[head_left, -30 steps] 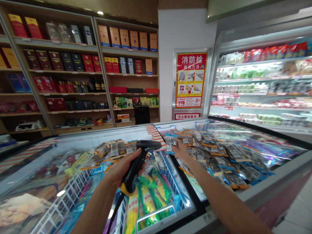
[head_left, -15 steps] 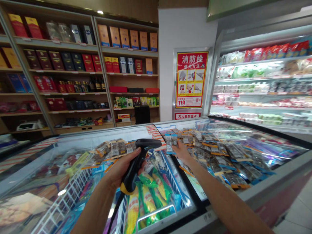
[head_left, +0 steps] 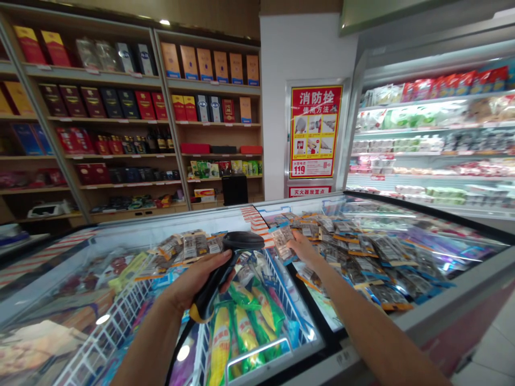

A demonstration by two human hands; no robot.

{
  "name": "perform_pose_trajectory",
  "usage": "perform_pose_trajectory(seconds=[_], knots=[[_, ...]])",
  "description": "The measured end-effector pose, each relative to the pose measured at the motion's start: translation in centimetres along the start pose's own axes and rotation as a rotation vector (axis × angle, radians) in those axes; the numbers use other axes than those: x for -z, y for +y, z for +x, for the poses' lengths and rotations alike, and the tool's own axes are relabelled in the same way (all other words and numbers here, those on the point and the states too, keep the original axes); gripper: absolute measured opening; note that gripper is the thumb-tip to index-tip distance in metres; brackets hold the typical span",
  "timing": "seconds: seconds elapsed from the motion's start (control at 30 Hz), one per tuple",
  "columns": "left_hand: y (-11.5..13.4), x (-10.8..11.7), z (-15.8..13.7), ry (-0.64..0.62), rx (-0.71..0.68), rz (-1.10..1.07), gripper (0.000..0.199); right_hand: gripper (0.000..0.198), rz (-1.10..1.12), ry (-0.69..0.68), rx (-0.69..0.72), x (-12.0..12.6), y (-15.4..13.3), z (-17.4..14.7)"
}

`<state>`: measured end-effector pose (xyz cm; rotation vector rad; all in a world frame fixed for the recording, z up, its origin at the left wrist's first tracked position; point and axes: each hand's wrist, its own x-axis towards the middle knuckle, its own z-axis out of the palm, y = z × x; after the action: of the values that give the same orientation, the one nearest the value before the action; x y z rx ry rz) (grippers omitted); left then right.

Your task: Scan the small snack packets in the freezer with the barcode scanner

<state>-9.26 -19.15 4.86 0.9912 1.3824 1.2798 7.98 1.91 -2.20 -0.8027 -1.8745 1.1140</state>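
My left hand is wrapped around the handle of a black barcode scanner with a yellow-trimmed base and a trailing cable. The scanner's head points right, toward a small snack packet with blue edges. Pinched at its right side by my right hand, the packet is tilted and held just above the freezer's glass top. Many similar packets lie heaped on the glass to the right, and a smaller pile lies left of the scanner. Below the scanner, corn cobs in green-yellow wrappers fill a white wire basket.
The freezer's frame edge runs between its two sections. Behind it stand wooden shelves of boxed goods. A red fire-hydrant sign hangs on the white pillar. At right is a lit refrigerated display.
The packet in my right hand has tilted and come slightly lower. My left hand has shifted a little left, turning the scanner so that more of its top shows.
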Motion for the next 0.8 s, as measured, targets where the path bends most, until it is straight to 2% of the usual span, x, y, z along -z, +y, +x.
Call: perform_pose_trajectory(seconds=[0.27, 0.43, 0.5, 0.63, 0.7, 0.8], knots=[[0.1, -0.1, -0.3, -0.042, -0.035, 0.044, 0.031, 0.022, -0.054, -0.116, -0.021, -0.2, -0.2, -0.4], [0.1, 0.4, -0.4, -0.07, -0.039, 0.043, 0.031, 0.031, -0.17, -0.262, 0.002, 0.6, -0.7, -0.8], [0.3, 0.6, -0.5, -0.077, -0.046, 0.024, 0.032, 0.038, -0.252, -0.213, 0.042, 0.8, -0.7, -0.7], [0.6, 1.0, -0.6, -0.051, -0.041, -0.018, 0.033, 0.037, -0.38, 0.023, 0.212, 0.2, -0.7, -0.6], [0.7, 1.2, -0.7, -0.034, -0.039, -0.036, 0.032, 0.031, -0.439, 0.007, 0.304, -0.5, -0.9, -0.9], [0.7, 1.5, -0.9, -0.015, -0.038, -0.054, 0.032, 0.029, -0.487, -0.121, 0.361, -1.6, -1.3, -1.5]])
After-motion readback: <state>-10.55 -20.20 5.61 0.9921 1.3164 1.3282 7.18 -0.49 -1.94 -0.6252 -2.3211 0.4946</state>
